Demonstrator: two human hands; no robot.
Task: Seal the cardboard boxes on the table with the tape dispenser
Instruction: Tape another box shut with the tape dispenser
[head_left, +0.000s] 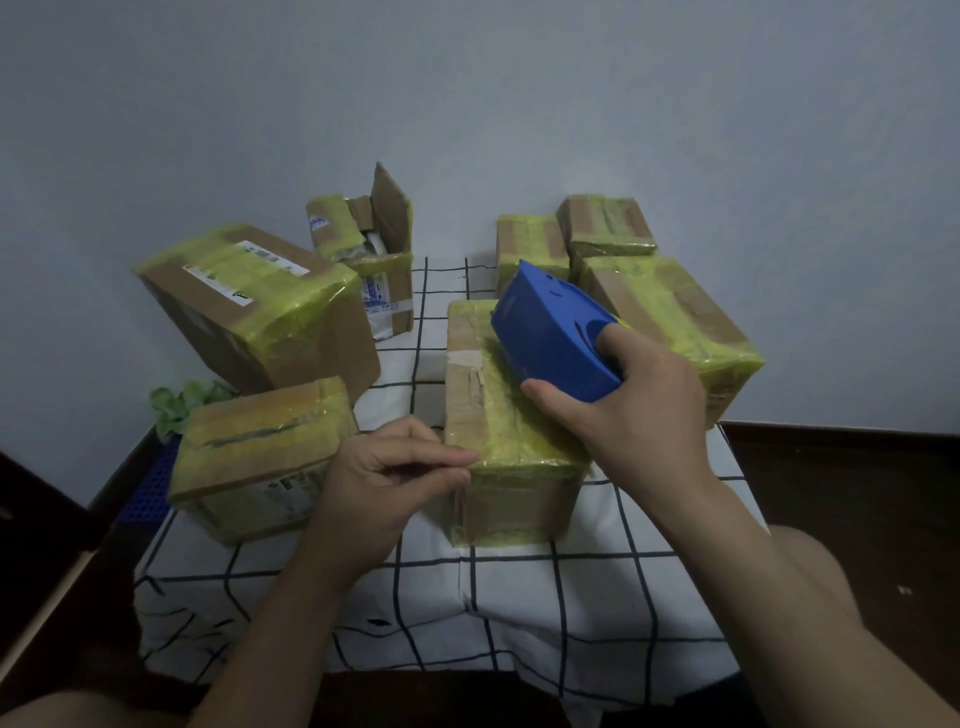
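Observation:
A cardboard box (498, 415) wrapped in yellowish tape stands in the middle of the table, its long side running away from me. My right hand (634, 410) grips a blue tape dispenser (550, 327), tilted with its lower edge on the box's top. My left hand (384, 478) has its fingers curled against the box's near left top edge, thumb and forefinger pressed on the tape there. An open box (379, 249) with raised flaps stands at the back.
The table wears a white cloth with a dark grid (519, 597). Taped boxes surround the middle one: a large tilted box (260, 306) and a smaller box (260, 457) on the left, three boxes (670, 312) stacked on the right. Green leaves (176, 402) and a blue basket (150, 483) lie beyond the left edge.

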